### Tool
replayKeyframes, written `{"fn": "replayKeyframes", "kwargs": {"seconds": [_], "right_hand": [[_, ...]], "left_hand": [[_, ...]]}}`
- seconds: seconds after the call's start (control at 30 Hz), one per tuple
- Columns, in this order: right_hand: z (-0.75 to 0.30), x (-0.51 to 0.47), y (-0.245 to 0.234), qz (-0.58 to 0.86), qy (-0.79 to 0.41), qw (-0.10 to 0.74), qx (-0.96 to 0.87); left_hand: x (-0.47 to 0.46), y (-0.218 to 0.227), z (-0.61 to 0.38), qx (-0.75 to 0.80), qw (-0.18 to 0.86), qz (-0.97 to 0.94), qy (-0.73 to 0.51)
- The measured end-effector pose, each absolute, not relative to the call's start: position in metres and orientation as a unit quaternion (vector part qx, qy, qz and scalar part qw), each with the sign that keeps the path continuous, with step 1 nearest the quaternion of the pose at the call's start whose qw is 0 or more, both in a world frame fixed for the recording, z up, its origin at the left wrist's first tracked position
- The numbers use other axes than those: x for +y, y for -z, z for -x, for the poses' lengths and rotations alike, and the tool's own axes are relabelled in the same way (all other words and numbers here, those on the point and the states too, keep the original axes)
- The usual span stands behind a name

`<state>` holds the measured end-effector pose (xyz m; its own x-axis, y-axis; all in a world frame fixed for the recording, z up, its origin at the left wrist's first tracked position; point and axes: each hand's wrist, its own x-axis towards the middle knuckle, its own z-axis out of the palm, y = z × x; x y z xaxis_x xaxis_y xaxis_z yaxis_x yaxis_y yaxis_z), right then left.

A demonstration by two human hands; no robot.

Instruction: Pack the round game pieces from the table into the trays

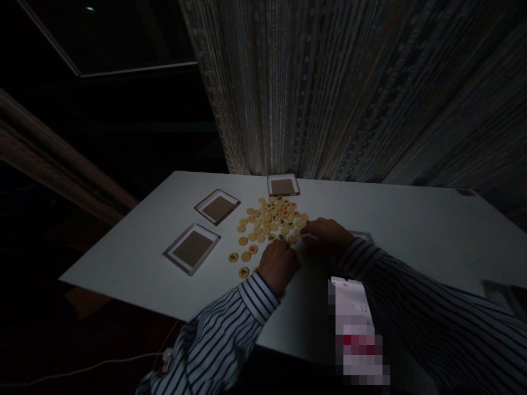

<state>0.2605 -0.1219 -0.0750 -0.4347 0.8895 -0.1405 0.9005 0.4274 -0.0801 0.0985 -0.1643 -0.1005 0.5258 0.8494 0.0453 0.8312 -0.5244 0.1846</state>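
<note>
Many round pale game pieces point(267, 222) with black or red marks lie scattered on a white table point(411, 230). My left hand point(279, 264) rests curled at the near edge of the pile, knuckles up, fingertips hidden among the pieces. Just to the right, my right hand point(325, 233) lies with fingers bent down onto the table by the pile's right edge. Both arms wear blue-and-white striped sleeves. Whether either hand holds a piece is hidden.
Three shallow clear trays with brown bases sit on the table: near left point(192, 248), middle left point(217, 207), and far point(282, 185). A phone-like object point(352, 299) lies near the front edge. A striped curtain point(349, 88) hangs behind. A white cable point(82, 368) runs below the table.
</note>
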Motion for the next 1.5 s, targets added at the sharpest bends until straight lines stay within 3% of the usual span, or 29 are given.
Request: {"fn": "replayKeyframes", "kwargs": {"seconds": [0.2,0.47,1.03,1.13,1.33,1.5], "right_hand": [[-0.244,-0.122,0.070,-0.491,0.047,0.036,0.869],[-0.219,-0.122,0.078,-0.407,0.046,-0.006,0.912],[-0.210,-0.127,0.076,-0.402,0.071,-0.051,0.911],[-0.210,-0.129,0.076,-0.395,0.072,-0.077,0.913],[-0.197,-0.137,0.071,-0.344,0.064,-0.164,0.922],[-0.174,-0.145,0.065,-0.310,0.075,-0.264,0.910]], "left_hand": [[-0.178,0.092,-0.069,0.487,0.094,-0.861,-0.113],[-0.176,0.080,0.002,0.540,0.069,-0.835,-0.079],[-0.161,0.083,0.003,0.531,0.084,-0.841,-0.062],[-0.161,0.079,0.008,0.537,0.179,-0.812,-0.139],[-0.168,0.070,0.024,0.508,0.542,-0.525,-0.415],[-0.180,0.070,0.024,0.447,0.648,-0.359,-0.502]]}}
